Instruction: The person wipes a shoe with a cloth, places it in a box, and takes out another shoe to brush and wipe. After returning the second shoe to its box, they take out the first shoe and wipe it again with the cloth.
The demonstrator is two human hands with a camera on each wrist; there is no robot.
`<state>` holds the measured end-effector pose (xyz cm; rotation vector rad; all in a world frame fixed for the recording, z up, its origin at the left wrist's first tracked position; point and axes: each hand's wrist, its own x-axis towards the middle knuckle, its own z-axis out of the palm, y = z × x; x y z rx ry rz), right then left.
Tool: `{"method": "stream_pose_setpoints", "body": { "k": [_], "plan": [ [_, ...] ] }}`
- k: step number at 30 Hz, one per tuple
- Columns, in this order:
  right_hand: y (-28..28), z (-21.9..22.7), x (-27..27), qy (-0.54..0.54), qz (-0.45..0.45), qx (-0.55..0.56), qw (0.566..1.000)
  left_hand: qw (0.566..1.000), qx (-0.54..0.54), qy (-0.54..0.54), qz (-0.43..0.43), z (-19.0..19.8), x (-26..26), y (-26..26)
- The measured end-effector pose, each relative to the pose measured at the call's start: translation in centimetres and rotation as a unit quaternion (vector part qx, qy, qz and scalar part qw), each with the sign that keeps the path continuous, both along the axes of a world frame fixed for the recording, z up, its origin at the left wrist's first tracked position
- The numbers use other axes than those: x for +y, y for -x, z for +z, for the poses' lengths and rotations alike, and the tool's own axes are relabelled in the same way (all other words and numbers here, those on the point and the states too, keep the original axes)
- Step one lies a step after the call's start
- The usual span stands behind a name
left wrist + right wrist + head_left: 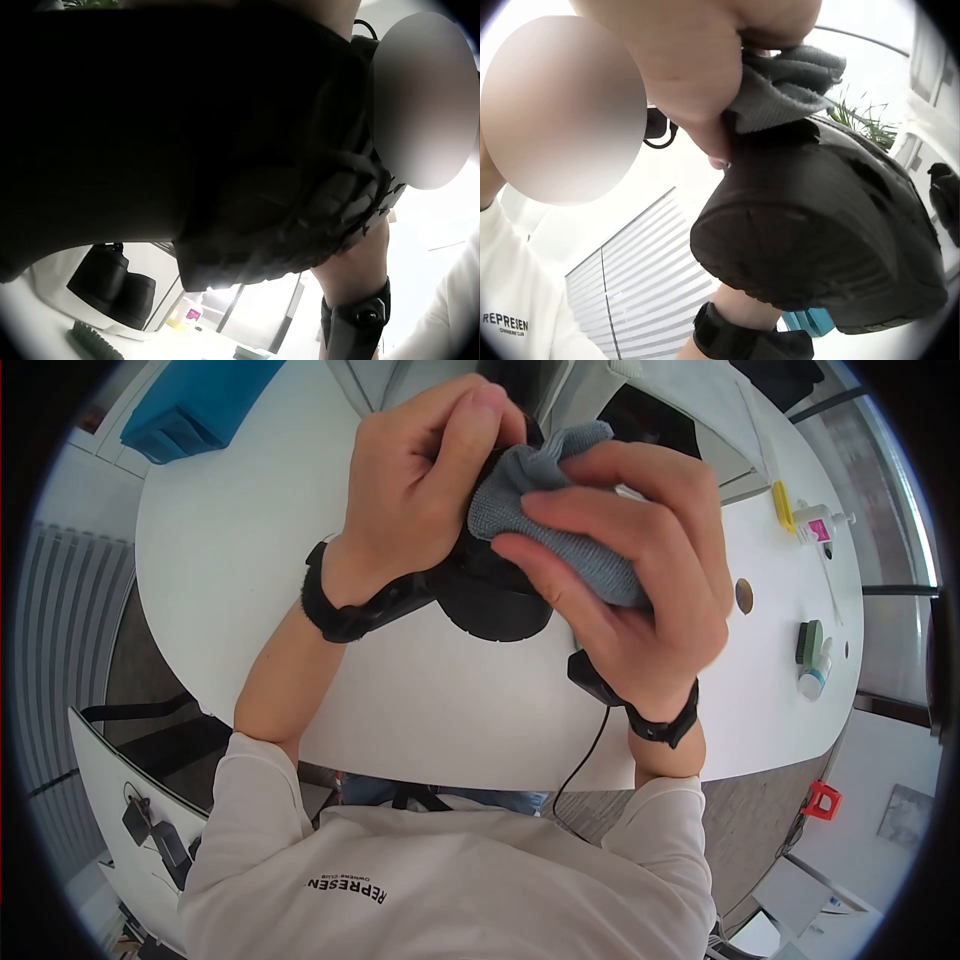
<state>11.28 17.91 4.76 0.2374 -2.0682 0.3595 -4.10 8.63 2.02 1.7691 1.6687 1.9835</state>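
Observation:
A black shoe (495, 605) with a chunky treaded sole is held up over the white table. My left hand (415, 480) grips it from the left, thumb on top; its fingertips are hidden behind the shoe. In my right hand (650, 550) a bunched grey-blue cloth (560, 525) is pinched between thumb and fingers and lies against the shoe's upper. The right wrist view shows the heel and sole of the shoe (795, 240) beneath the cloth (784, 94). Close up in the left wrist view, the dark sole (300, 195) covers most of the picture.
A teal case (205, 405) lies at the table's back left. A white box at the back holds black shoe-like things (112, 285). Along the right side are a white bottle with a pink label (820, 525), a green brush (810, 643) and a small bottle (815, 676).

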Motion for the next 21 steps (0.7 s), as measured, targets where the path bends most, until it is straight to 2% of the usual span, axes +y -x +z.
{"method": "stream_pose_setpoints", "body": {
  "k": [2,6,9,11,12,14,15,16,18,19,21],
  "plan": [
    [-0.1,0.0,-0.6,-0.004,-0.001,0.008,1.0,0.999,-0.017,0.008,-0.032,0.0,-0.1,-0.3],
    [-0.5,0.1,-1.9,-0.033,0.003,-0.004,0.999,0.997,-0.037,0.058,-0.026,-0.2,-0.4,-0.3],
    [-1.1,0.2,-2.7,-0.051,0.035,-0.074,0.995,0.999,-0.011,0.038,-0.014,-0.3,-0.3,-0.1],
    [-1.3,0.2,-3.2,-0.057,0.06,-0.093,0.992,0.995,-0.073,0.06,0.007,0.2,-0.8,0.0],
    [-1.3,0.1,-3.3,-0.06,0.082,-0.112,0.989,0.996,-0.069,0.057,0.009,0.3,-0.7,0.2],
    [-1.1,-0.1,-3.4,-0.053,0.101,-0.113,0.987,0.987,-0.153,-0.026,0.03,-0.1,-0.3,0.6],
    [-1.0,-0.3,-3.3,-0.044,0.124,-0.108,0.985,0.981,-0.191,-0.019,0.031,-0.2,-0.5,1.2],
    [-0.9,-0.4,-3.2,-0.034,0.147,-0.105,0.983,0.98,-0.193,-0.016,0.031,-0.5,-0.8,1.9],
    [-0.4,-0.3,-2.7,-0.025,0.162,-0.088,0.983,0.988,-0.145,-0.027,-0.047,-0.6,-0.9,3.5],
    [-0.1,-0.3,-2.4,-0.016,0.177,-0.071,0.982,0.99,-0.129,-0.049,0.013,-0.4,-0.5,3.3],
    [0.6,-0.4,-1.3,-0.003,0.195,-0.047,0.98,0.988,-0.143,-0.06,0.028,-0.5,-0.3,3.3]
  ]
}}
